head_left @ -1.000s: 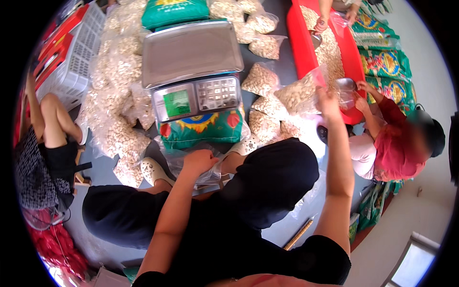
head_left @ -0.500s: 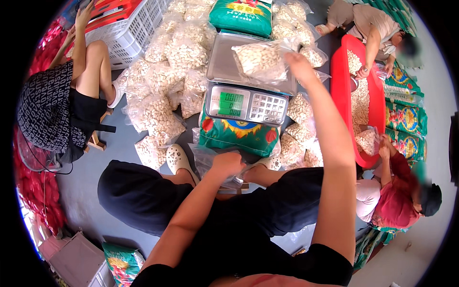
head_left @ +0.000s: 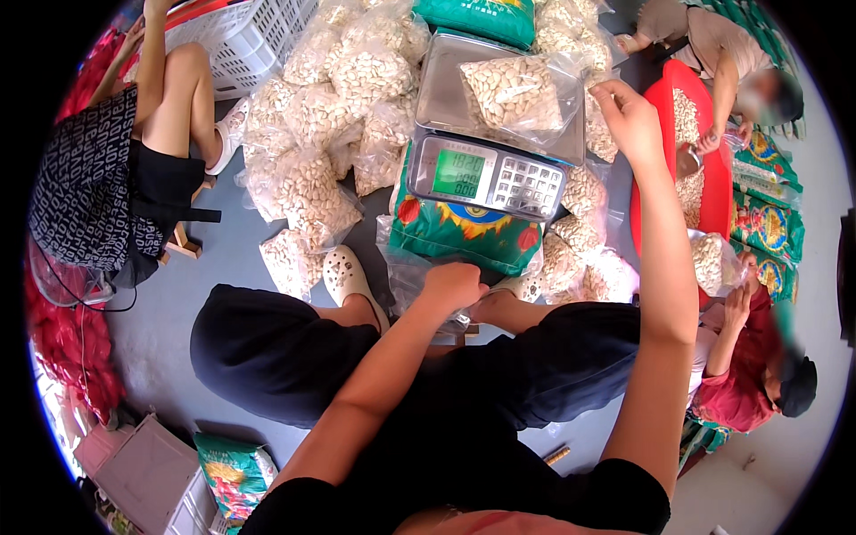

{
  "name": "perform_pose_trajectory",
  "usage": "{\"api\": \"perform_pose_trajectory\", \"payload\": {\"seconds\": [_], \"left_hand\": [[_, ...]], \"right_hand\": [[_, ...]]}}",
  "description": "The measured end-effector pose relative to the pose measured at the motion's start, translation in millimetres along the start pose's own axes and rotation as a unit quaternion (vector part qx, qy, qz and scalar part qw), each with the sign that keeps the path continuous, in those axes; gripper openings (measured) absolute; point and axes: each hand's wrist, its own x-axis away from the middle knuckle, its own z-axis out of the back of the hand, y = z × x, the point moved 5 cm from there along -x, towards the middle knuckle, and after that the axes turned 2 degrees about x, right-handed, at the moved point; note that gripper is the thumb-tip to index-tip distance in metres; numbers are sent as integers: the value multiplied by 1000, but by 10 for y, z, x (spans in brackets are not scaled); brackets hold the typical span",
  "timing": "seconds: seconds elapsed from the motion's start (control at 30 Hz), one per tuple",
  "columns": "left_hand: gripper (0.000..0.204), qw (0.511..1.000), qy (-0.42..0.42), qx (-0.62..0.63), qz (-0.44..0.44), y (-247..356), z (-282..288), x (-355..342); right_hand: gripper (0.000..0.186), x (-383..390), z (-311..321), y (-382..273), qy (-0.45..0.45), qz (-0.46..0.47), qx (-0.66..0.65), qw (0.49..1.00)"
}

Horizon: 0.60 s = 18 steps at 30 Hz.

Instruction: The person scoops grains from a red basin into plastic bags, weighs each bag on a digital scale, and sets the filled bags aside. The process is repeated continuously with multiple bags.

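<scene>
The person is sitting on the floor with a weighing scale in front of the knees, at about twelve o'clock. A clear bag of pale nuts is lying on the scale's metal tray. The right hand is reaching up at about one o'clock, fingers loosely curled, right beside the bag's edge; I cannot tell if it is pinching the plastic. The left hand is closed in a fist down near the middle, pressing on crumpled clear plastic below the colourful sack the scale is sitting on. The bag is lying close to the tray's right side, so a bump from the right hand could be sliding it off into the pile of filled bags at three o'clock. The soft sack is making the scale wobbly, so leaning on it could be tipping the scale. More bags are crowding in at eleven o'clock, and one touching the tray could be spoiling the weighing.
</scene>
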Motion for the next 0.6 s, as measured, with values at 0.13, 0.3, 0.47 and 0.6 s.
{"api": "perform_pose_trajectory", "payload": {"seconds": [0.13,0.3,0.47,0.6], "left_hand": [[35,1000,1,5,-7,11,-31,1],[30,1000,-9,14,14,12,18,17],[25,991,14,133,1,5,244,52],[28,962,17,269,-43,-47,449,126]], "right_hand": [[20,188,-76,-437,-37,138,209,967],[21,150,-329,-519,-128,137,325,927],[29,-34,-709,-447,-242,63,404,880],[28,-234,-859,-610,-217,36,388,895]]}}
